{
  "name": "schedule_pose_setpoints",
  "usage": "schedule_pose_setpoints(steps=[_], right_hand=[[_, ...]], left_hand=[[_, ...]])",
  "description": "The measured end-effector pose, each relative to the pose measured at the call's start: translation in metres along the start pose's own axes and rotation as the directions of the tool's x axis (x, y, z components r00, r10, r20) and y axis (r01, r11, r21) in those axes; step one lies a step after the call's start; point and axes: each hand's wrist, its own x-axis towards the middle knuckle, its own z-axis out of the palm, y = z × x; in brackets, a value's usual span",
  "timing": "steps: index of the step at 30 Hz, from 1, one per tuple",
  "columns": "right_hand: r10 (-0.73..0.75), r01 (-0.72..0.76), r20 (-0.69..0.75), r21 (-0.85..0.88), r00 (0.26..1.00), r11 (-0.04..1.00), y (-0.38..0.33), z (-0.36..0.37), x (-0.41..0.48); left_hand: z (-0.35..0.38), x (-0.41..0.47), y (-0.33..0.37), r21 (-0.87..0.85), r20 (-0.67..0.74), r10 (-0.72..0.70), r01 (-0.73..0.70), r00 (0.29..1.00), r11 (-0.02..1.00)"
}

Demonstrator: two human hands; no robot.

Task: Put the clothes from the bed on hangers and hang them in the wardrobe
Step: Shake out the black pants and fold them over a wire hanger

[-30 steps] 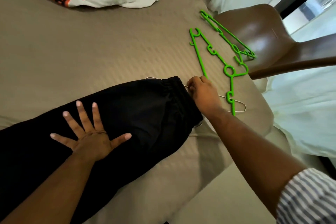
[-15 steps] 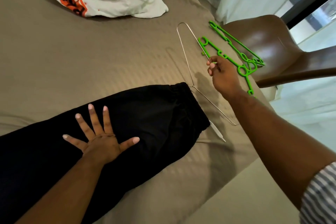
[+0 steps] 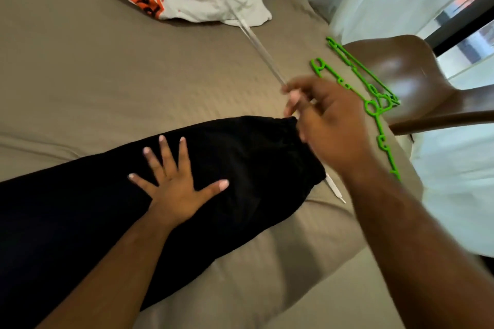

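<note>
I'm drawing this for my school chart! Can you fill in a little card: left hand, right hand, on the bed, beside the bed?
Left: the left hand lies flat, fingers spread, on the black garment
Right: the right hand, blurred, grips a wire hanger
On the bed: clothes pile, green hangers near the edge
Beside the bed: brown chair

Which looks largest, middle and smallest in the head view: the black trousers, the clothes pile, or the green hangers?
1. black trousers
2. clothes pile, though farther away and cut off by the frame
3. green hangers
</note>
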Motion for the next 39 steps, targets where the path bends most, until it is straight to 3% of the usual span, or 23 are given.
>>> schedule_pose_setpoints(steps=[2,4,6,9,12,14,16,20,26,29,31,33,35,37,38,39], right_hand=[[-0.017,0.011,0.085,0.069,0.996,0.998,-0.013,0.029,-0.032],[-0.01,-0.021,0.13,0.233,0.991,0.972,-0.023,0.044,-0.052],[0.089,-0.135,0.138,0.377,0.986,0.916,-0.024,0.054,-0.063],[0.292,-0.319,0.128,0.386,0.948,0.866,-0.016,0.068,-0.074],[0.267,-0.276,0.106,0.075,0.958,0.958,-0.007,0.078,-0.093],[0.143,-0.122,0.15,-0.141,0.978,0.982,-0.007,0.079,-0.108],[0.013,0.039,0.202,-0.251,0.979,0.967,-0.009,0.078,-0.12],[-0.065,0.132,0.286,-0.223,0.956,0.966,0.004,0.072,-0.132],[-0.061,0.06,0.001,-0.237,0.998,0.97,0.031,0.039,-0.13],[-0.05,0.027,-0.117,-0.19,0.992,0.981,0.045,0.02,-0.129],[0.118,-0.166,-0.293,-0.147,0.949,0.975,0.067,0.004,-0.126],[0.432,-0.489,-0.383,-0.063,0.817,0.87,0.1,-0.011,-0.119],[0.752,-0.728,-0.148,0.19,0.642,0.659,0.126,-0.015,-0.11],[0.833,-0.788,0.185,0.48,0.521,0.386,0.132,-0.01,-0.103],[0.804,-0.77,0.26,0.543,0.535,0.336,0.132,-0.005,-0.099],[0.772,-0.749,0.269,0.552,0.576,0.366,0.132,-0.001,-0.096]], left_hand=[[-0.011,-0.016,0.012,-0.377,-0.05,0.12,-0.13,0.992,0.917],[-0.02,-0.038,0.023,-0.745,-0.102,0.185,-0.198,0.977,0.637],[-0.024,-0.055,0.026,-0.87,-0.119,0.179,-0.19,0.977,0.454],[-0.035,-0.076,0.032,-0.916,-0.12,0.151,-0.168,0.981,0.365],[-0.041,-0.083,0.038,-0.912,-0.135,0.088,-0.158,0.987,0.378],[-0.043,-0.083,0.045,-0.92,-0.143,0.015,-0.139,0.99,0.366],[-0.045,-0.08,0.053,-0.941,-0.111,-0.068,-0.083,0.991,0.327],[-0.045,-0.072,0.075,-0.968,-0.037,-0.109,-0.008,0.993,0.253],[-0.026,-0.063,0.131,-0.984,0.109,0.043,0.102,0.993,0.146],[-0.014,-0.049,0.157,-0.975,0.156,0.077,0.141,0.985,0.17],[-0.006,-0.036,0.169,-0.959,0.16,0.048,0.144,0.986,0.243],[0.0,-0.024,0.173,-0.931,0.155,0.007,0.144,0.988,0.336],[0.004,-0.016,0.171,-0.904,0.147,-0.01,0.138,0.989,0.404],[0.01,-0.013,0.169,-0.886,0.148,0.005,0.131,0.989,0.445],[0.012,-0.013,0.168,-0.882,0.153,0.025,0.125,0.988,0.454],[0.014,-0.013,0.167,-0.881,0.155,0.05,0.115,0.987,0.458]])
